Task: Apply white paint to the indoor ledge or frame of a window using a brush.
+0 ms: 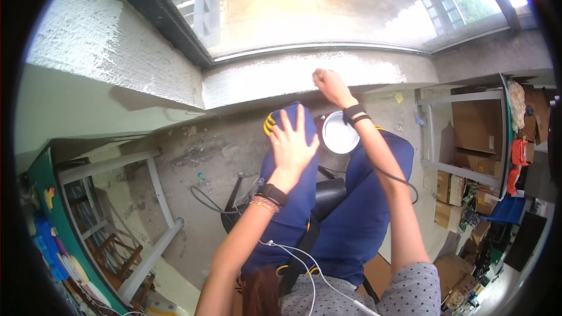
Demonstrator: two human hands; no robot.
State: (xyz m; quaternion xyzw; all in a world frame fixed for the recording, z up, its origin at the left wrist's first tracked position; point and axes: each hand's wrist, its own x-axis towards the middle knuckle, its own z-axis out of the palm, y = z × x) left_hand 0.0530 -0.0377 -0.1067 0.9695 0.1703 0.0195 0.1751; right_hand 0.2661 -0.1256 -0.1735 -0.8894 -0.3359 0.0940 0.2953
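I am seated, looking down at my legs in blue trousers. My left hand lies flat with fingers spread on my left knee and holds nothing. My right hand reaches forward to the white painted window ledge, fingers curled against its edge; whether it grips anything I cannot tell. Both wrists carry dark bands. A round white lid or bucket top sits on the floor between my knees, just below my right wrist.
A black chair seat shows between my thighs. Cables trail over the grey concrete floor. A green-topped table with white legs stands at left. A white-framed table with cardboard boxes stands at right. A large window is ahead.
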